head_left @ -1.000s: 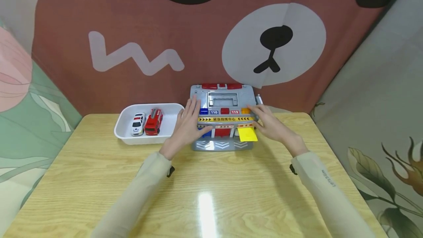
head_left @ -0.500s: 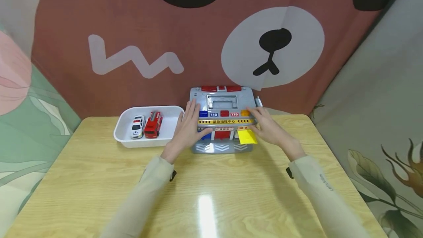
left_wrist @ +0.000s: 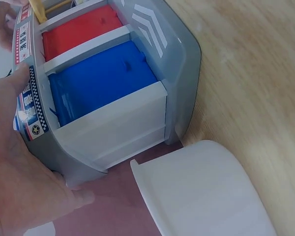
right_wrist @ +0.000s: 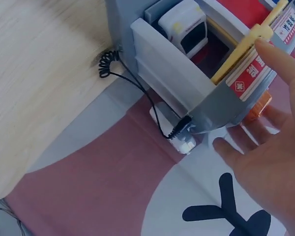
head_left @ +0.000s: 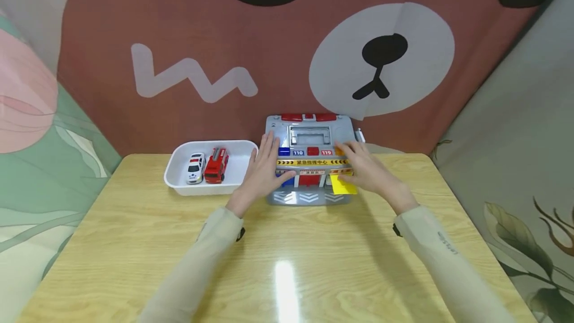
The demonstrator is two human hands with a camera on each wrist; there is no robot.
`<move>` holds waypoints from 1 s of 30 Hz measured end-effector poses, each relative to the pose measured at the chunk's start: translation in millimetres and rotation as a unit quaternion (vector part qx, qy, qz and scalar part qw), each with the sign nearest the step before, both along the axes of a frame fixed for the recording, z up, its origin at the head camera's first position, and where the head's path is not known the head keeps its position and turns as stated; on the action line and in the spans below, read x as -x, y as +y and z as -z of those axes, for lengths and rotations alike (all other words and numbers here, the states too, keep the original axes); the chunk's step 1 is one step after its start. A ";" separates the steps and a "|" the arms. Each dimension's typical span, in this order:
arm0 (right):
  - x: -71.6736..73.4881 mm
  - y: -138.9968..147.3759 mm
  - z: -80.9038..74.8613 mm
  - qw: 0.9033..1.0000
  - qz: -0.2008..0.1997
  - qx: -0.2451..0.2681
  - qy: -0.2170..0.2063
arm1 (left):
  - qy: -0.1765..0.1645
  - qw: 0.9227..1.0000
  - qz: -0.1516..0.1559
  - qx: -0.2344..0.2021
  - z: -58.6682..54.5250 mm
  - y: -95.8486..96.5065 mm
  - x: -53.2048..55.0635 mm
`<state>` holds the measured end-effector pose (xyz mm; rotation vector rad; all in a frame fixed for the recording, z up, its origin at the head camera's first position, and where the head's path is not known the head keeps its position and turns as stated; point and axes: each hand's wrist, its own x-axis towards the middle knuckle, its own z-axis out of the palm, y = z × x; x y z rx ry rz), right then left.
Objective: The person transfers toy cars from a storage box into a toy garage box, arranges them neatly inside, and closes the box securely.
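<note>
A grey toy emergency station (head_left: 309, 198) stands against the wall. Its blue door (left_wrist: 103, 83) and red door (left_wrist: 83, 32) are down; the yellow door (head_left: 344, 187) sticks out, raised. Inside that bay sits a white toy vehicle (right_wrist: 184, 27). My left hand (head_left: 259, 173) rests on the station's left side, fingers straight along the roof, thumb at the front. Over the right roof edge lies my right hand (head_left: 374, 171), with fingers at the orange button (right_wrist: 259, 105) and thumb by the top of the yellow door. The orange button is mostly covered in the head view.
Left of the station, a white tray (head_left: 242, 157) holds a white toy police car (head_left: 195, 168) and a red toy fire truck (head_left: 216, 166). A white handset (right_wrist: 179, 140) with a coiled black cord hangs at the station's right side. Behind is a printed cloth (head_left: 188, 14).
My right thumb has shifted left and down onto the front of the yellow door. The left hand keeps its place on the station. The head view has swung slightly.
</note>
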<state>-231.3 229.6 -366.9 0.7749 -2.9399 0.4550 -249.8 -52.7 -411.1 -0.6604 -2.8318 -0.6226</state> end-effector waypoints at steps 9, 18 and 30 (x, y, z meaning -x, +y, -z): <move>5.1 -9.3 15.4 0.995 0.006 -0.074 0.070 | -0.004 1.000 0.015 0.008 -3.4 2.7 -0.6; 9.8 -17.3 44.1 0.975 0.037 -0.084 0.202 | -0.009 1.000 0.011 0.012 -3.2 0.4 -1.4; 11.2 -23.8 51.4 0.974 0.088 -0.053 0.202 | 0.010 0.999 0.006 0.031 -2.4 0.2 -1.2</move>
